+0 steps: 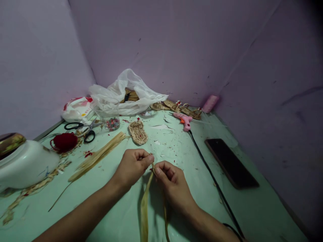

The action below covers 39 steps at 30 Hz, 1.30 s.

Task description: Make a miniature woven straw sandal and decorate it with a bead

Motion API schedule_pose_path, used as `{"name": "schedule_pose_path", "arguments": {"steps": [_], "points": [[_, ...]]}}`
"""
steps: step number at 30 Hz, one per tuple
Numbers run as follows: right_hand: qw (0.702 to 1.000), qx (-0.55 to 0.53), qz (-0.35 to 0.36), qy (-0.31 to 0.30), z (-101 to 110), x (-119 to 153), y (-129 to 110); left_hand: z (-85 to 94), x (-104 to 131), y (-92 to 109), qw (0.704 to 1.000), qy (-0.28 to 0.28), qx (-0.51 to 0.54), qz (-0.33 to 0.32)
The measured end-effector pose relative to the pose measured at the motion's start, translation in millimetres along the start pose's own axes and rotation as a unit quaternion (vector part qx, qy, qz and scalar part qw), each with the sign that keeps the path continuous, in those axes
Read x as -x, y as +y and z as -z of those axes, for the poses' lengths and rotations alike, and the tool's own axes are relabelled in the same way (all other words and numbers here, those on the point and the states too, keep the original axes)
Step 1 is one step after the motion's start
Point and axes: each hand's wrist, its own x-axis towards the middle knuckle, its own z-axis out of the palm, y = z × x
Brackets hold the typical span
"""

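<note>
Where left hand (131,166) and right hand (171,181) pinch them, straw strips (145,208) lengthwise toward the person.

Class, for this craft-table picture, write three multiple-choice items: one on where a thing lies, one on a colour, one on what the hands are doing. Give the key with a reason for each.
1. Where does the dark phone lie?
A. right of the black cord
B. under the plastic bag
C. beside the scissors

2. What colour is the glue gun?
A. blue
B. pink
C. black

3. How are the straw strips held?
A. lying loose, untouched
B. pinched by both hands at their top
C. held by one hand only

Key:
1 A: the phone lies right of the cord.
2 B: the glue gun is pink.
3 B: the left hand and right hand pinch the straw strips where they meet.
</note>
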Motion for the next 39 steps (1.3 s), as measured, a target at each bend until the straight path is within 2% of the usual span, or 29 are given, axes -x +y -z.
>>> {"name": "schedule_pose_path", "arguments": {"steps": [5,10,13,17,21,25,32,39], "points": [[0.999,0.0,0.042,-0.027,1,5,-2,-3.2,0,-5,0.975,-0.032,0.191,0.107],[0.993,0.042,0.096,-0.054,3,13,-4,-7.6,3,-5,0.958,-0.066,0.235,0.154],[0.993,0.043,0.096,-0.052,5,11,-4,-6.3,0,-7,0.96,-0.069,0.225,0.155],[1.0,-0.006,0.017,0.019,6,0,1,0.7,-4,-5,0.966,-0.07,0.201,0.143],[0.999,-0.016,-0.009,0.048,6,-6,6,4.4,1,-1,0.97,-0.116,0.143,0.159],[0.999,-0.013,-0.011,0.036,5,-6,8,2.2,5,1,0.97,-0.152,0.108,0.157],[0.998,0.044,-0.012,0.033,5,-9,6,-2.3,1,-6,0.985,-0.07,-0.02,0.158],[0.993,0.115,0.021,0.01,11,-9,3,-3.2,-3,-11,0.996,-0.037,-0.027,0.075]]}}
